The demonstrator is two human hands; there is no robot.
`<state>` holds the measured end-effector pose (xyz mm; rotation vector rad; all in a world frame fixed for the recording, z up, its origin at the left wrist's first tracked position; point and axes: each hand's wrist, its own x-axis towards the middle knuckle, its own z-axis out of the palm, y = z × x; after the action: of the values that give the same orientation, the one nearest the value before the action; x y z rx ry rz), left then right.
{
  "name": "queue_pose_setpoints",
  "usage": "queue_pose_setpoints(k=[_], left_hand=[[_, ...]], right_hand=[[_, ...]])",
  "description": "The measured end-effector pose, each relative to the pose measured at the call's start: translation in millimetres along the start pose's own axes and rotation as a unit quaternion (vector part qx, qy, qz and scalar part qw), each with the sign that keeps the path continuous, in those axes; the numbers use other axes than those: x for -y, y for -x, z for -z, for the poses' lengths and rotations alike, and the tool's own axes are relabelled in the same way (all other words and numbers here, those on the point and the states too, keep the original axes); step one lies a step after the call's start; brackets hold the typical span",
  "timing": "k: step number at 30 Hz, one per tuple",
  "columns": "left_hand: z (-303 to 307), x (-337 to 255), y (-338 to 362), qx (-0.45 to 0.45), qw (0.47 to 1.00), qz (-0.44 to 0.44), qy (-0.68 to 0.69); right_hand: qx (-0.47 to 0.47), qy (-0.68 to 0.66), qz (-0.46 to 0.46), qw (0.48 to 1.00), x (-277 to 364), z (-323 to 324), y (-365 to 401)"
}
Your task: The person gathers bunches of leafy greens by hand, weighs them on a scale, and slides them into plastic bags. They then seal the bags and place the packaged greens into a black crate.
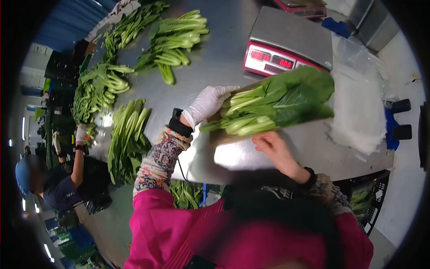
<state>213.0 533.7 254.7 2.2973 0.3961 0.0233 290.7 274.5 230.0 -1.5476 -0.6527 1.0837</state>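
A bunch of leafy greens (pixel 286 96), with pale stems toward the left and broad leaves toward the right, is held above the metal table between my two hands. A brownish, flat-looking edge shows under the stems; I cannot make out whether it is a tray or a bag. My left hand (pixel 208 106), in a white glove, is closed on the far side of the stem end. Bare, my right hand (pixel 277 152) has its fingers bent against the near edge of the bunch. The undersides of both grips are hidden.
Behind the bunch stands a red digital scale (pixel 291 36), its display lit. Clear plastic bags (pixel 358 107) lie at the right. More greens (pixel 127 134) are heaped along the left of the metal table (pixel 224 76). A co-worker (pixel 62 179) in a blue cap works at far left.
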Motion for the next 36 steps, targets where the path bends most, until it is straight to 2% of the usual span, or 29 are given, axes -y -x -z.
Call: queue_pose_setpoints(k=[1,2,3,4,5,7,9,10,12,13,15,17,18,19,20,21,23,24,25,27,29,30,32,36], left_hand=[[-6,11,13,0.005,1.0,0.012,0.007],[-14,24,25,-0.009,0.998,-0.01,-0.069],[-21,36,36,-0.024,0.988,-0.035,-0.146],[-29,45,43,-0.068,0.988,-0.05,-0.13],[-31,43,49,-0.066,0.984,-0.047,-0.157],[-52,47,55,-0.115,0.966,-0.14,-0.186],[-67,25,77,-0.129,0.931,-0.208,-0.272],[-75,28,83,-0.129,0.932,-0.234,-0.243],[-76,18,97,-0.131,0.927,-0.268,-0.227],[-75,17,99,-0.114,0.923,-0.273,-0.246],[-69,11,94,-0.046,0.958,-0.262,-0.103],[-66,0,87,-0.01,0.949,-0.297,-0.103],[-62,-14,83,0.01,0.958,-0.281,-0.051],[-61,-18,71,0.017,0.958,-0.284,0.013],[-58,-27,62,-0.007,0.96,-0.267,0.081],[-57,-34,53,-0.03,0.958,-0.242,0.149],[-67,-42,33,-0.082,0.966,-0.167,0.179],[-73,-52,21,-0.084,0.96,-0.143,0.227],[-83,-62,8,-0.078,0.959,-0.152,0.227],[-106,-87,-16,-0.056,0.964,-0.136,0.221],[-137,-121,-41,-0.019,0.963,-0.152,0.223],[-157,-134,-59,-0.017,0.963,-0.191,0.189],[-190,-167,-89,0.01,0.962,-0.224,0.158],[-264,-210,-147,-0.027,0.964,-0.248,0.092]], right_hand=[[0.036,0.175,0.029,0.984,-12,-15,4],[0.025,0.198,0.07,0.977,-20,-28,8],[-0.004,0.377,0.178,0.909,-29,-29,13],[-0.01,0.475,0.262,0.84,-40,-21,13],[-0.017,0.563,0.339,0.754,-47,-12,8],[-0.065,0.585,0.413,0.695,-24,4,-13],[-0.042,0.673,0.386,0.63,16,7,-27],[-0.045,0.676,0.381,0.63,16,9,-33],[0.16,0.632,0.348,0.673,19,13,-40],[0.147,0.639,0.346,0.671,22,11,-36],[0.199,0.606,0.171,0.751,22,5,-10],[0.127,0.58,0.174,0.786,14,5,26],[0.092,0.589,0.154,0.788,11,12,45],[0.057,0.569,0.085,0.816,8,20,64],[0.026,0.539,0.019,0.842,3,27,84],[-0.001,0.539,0.002,0.842,-3,35,103],[-0.156,0.44,-0.056,0.883,-17,55,149],[-0.228,0.399,-0.083,0.884,-17,63,172],[-0.239,0.398,-0.083,0.882,-23,72,192],[-0.383,0.318,-0.091,0.862,-34,88,226],[-0.435,0.3,-0.094,0.844,-34,99,250],[-0.477,0.286,-0.099,0.825,-34,103,259],[-0.499,0.292,-0.103,0.81,-38,109,275],[-0.514,0.311,-0.092,0.794,-45,118,301]])
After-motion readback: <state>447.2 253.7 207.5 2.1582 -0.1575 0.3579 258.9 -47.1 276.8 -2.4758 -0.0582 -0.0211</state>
